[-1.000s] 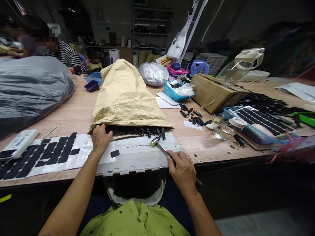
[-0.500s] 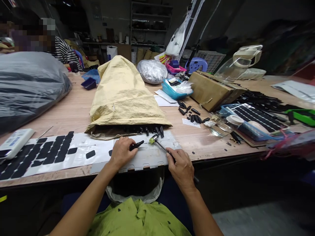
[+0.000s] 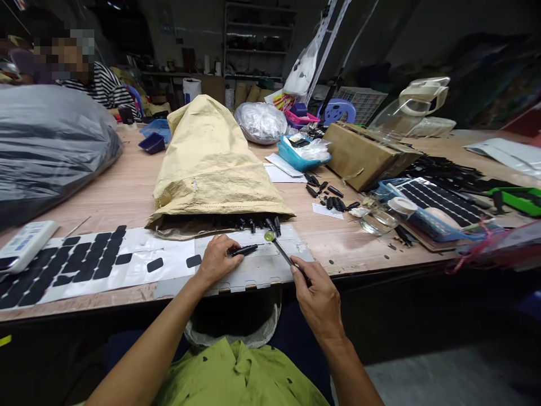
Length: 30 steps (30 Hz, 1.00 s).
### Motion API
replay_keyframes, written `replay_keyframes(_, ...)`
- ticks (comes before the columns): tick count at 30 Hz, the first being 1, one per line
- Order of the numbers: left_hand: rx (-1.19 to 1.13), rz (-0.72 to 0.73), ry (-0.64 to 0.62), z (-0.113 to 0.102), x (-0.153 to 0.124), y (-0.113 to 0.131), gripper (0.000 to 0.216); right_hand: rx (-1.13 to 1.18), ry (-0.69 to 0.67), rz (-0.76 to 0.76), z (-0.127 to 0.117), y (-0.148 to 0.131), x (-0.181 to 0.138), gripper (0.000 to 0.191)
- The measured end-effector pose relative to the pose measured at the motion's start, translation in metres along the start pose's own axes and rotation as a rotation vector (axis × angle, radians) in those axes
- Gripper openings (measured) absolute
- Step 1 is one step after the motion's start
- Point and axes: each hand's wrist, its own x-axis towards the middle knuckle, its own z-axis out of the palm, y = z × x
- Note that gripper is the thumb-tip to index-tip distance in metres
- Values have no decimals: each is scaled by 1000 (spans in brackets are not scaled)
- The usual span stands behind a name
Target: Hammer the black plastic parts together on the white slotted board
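My left hand (image 3: pixel 218 260) is closed on a slim black tube-shaped part (image 3: pixel 245 249), whose free end points right over a grey board (image 3: pixel 243 276). In my right hand (image 3: pixel 316 293) is a small hammer (image 3: pixel 283 252) with a metal shaft and a yellow-green head. The hammer head is just right of the tube part's tip, apart from it. Behind both hands lies a tan woven sack (image 3: pixel 211 169), with several black parts (image 3: pixel 252 225) at its open mouth.
Sheets of black stickers (image 3: pixel 93 256) and a white device (image 3: pixel 27 245) lie at left, near a big grey bag (image 3: pixel 54 146). At right are loose black parts (image 3: pixel 336 192), a cardboard box (image 3: pixel 367 155) and a blue basket (image 3: pixel 439 217). A person in a striped sleeve (image 3: pixel 107 84) sits across.
My right hand and the hammer have moved slightly right, and the hammer head has turned and risen. My left hand has shifted a little right with the black part, which now lies flatter.
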Motion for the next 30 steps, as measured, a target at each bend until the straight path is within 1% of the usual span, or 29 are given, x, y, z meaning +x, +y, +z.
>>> replay_keyframes(3, 11, -19, -13, 1, 2, 0, 13, 128, -99, 33, -2, -8, -5, 29)
replay_keyframes(6, 15, -17, -28, 1, 3, 0, 15, 191, -146, 29, 1, -13, -8, 28)
replay_keyframes(10, -6, -16, -44, 0, 3, 1, 16, 210, -144, -7, 4, -18, -7, 28)
replay_keyframes(16, -23, -65, -51, -1, 6, 4, 16, 202, -128, -66, 1, -26, -4, 27)
replay_keyframes(22, -41, -100, -62, -2, 8, 5, 17, 136, -191, -64, 1, -25, -6, 26)
replay_keyframes(27, -47, -98, -62, -1, 8, 4, 17, 174, -169, -92, 3, -35, -6, 27)
replay_keyframes(30, -36, -95, -62, -1, 8, 3, 12, 161, -199, -110, 6, -39, -6, 27)
